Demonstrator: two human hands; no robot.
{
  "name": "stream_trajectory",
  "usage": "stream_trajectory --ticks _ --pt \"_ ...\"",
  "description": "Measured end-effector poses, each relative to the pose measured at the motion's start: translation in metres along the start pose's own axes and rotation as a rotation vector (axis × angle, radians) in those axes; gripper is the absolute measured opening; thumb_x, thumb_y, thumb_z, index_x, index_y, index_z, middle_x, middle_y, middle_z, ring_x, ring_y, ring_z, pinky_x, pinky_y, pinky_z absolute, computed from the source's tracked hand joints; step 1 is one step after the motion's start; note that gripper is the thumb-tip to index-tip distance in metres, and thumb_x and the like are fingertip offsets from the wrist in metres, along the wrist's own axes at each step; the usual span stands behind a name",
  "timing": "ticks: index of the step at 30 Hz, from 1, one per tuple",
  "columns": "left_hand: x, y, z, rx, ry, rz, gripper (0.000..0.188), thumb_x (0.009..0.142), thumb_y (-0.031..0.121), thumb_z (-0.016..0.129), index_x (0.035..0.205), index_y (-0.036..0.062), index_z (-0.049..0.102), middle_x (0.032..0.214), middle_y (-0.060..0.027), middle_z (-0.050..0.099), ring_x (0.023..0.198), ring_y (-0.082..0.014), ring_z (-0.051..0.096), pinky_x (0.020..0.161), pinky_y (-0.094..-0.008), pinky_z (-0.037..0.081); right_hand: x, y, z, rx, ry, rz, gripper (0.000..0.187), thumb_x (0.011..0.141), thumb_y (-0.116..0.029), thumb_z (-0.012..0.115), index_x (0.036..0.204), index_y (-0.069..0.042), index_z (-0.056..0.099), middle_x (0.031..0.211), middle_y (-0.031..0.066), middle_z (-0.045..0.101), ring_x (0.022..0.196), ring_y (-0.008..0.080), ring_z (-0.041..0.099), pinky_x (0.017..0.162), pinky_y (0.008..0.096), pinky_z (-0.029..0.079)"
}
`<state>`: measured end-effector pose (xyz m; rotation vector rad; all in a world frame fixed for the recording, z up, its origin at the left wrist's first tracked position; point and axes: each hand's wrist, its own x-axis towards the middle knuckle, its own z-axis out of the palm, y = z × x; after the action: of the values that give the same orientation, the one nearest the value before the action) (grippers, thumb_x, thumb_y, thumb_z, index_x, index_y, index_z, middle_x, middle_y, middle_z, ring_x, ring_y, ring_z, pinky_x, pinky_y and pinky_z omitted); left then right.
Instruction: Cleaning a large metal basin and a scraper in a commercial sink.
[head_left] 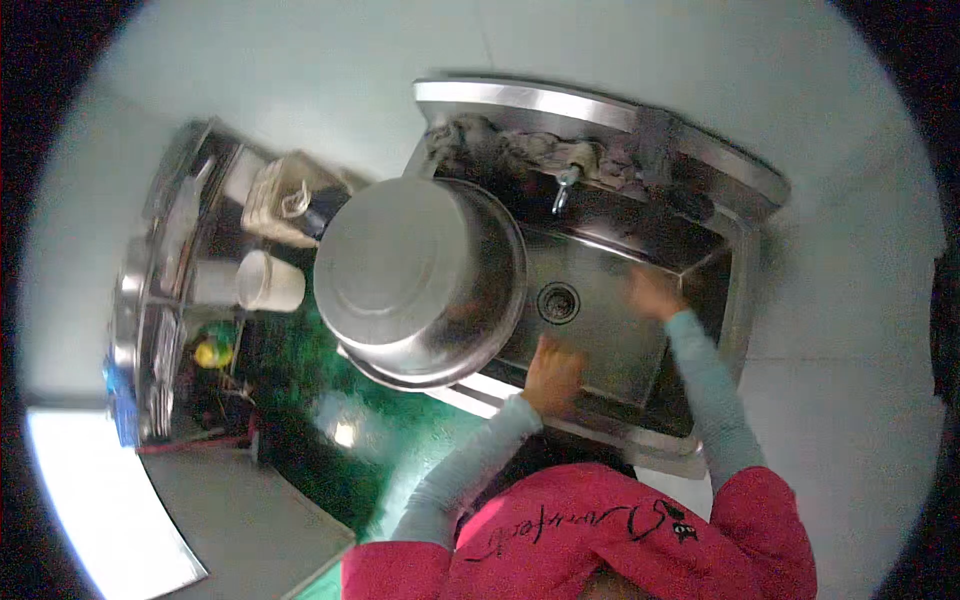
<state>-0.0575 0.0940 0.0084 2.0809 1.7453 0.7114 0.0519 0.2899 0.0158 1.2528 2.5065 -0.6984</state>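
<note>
Both my hands are over the stainless steel sink point(735, 300). My left hand point(556, 378) is above its near edge, the thumb showing, the other fingers blurred. Further right, my right hand point(655, 293) hangs over the basin floor, smeared by motion. I see nothing plainly held in either one. A large round metal pot point(390, 260) rests bottom up and tilted across the sink's left end, its rim towards my left hand. The drain point(558, 302) lies between the pot and my right hand. Behind it, a tap point(565, 190) points down into the sink.
Crumpled greyish cloths point(540, 150) lie along the sink's back ledge. Left of the pot are a white bucket point(270, 281), a woven basket point(280, 205) and a metal rack point(150, 300) with assorted items. The floor point(330, 400) is green and shiny.
</note>
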Motion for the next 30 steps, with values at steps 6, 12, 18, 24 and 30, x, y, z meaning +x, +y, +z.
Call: stream_trajectory --ticks 6,12,18,24,30 --pt "-0.138 0.002 -0.003 -0.670 0.406 -0.958 0.027 0.071 0.016 0.053 0.092 -0.0010 0.053 0.085 -0.0181 0.055 0.078 -0.0253 0.055 0.069 -0.0298 0.042 0.001 -0.098 0.102 1.532 -0.241 0.003 0.057 0.072 -0.042 0.052 0.110 -0.002 0.038 0.112 0.0120 0.042 0.105 0.0247 0.038 0.089 0.0358 0.028" --pt "-0.198 0.019 -0.018 -0.886 0.812 -1.184 0.024 0.074 0.013 0.053 0.091 -0.0033 0.053 0.077 -0.0066 0.057 0.069 -0.0103 0.052 0.061 -0.0224 0.043 0.036 -0.119 0.111 2.005 -0.503 -0.399 0.022 0.077 -0.026 0.043 0.075 -0.008 0.055 0.072 0.0046 0.055 0.069 0.0164 0.051 0.064 0.0325 0.040" --pt "-0.244 0.040 -0.016 -1.042 1.083 -1.142 0.028 0.079 0.014 0.046 0.099 -0.0055 0.047 0.085 -0.0125 0.056 0.074 -0.0158 0.054 0.064 -0.0267 0.045 -0.024 -0.191 -0.052 1.672 0.246 -0.501 0.019 0.075 -0.022 0.050 0.082 -0.005 0.053 0.078 0.0055 0.053 0.076 0.0158 0.049 0.068 0.0299 0.040" --pt "-0.291 0.013 -0.045 -0.988 1.136 -1.046 0.028 0.079 0.014 0.046 0.100 -0.0046 0.046 0.086 -0.0133 0.056 0.076 -0.0169 0.054 0.067 -0.0276 0.044 -0.044 -0.283 -0.117 1.240 0.314 -0.705 0.030 0.067 -0.011 0.052 0.093 0.001 0.048 0.087 0.0081 0.051 0.078 0.0170 0.048 0.071 0.0301 0.038" --pt "-0.372 -0.012 -0.062 -1.083 1.240 -1.021 0.026 0.078 0.011 0.047 0.099 -0.0036 0.047 0.084 -0.0119 0.056 0.072 -0.0159 0.055 0.064 -0.0257 0.045 -0.053 -0.323 -0.073 -0.098 0.649 -0.730 0.028 0.075 -0.008 0.042 0.100 0.003 0.044 0.091 0.0189 0.049 0.076 0.0291 0.050 0.073 0.0350 0.037"
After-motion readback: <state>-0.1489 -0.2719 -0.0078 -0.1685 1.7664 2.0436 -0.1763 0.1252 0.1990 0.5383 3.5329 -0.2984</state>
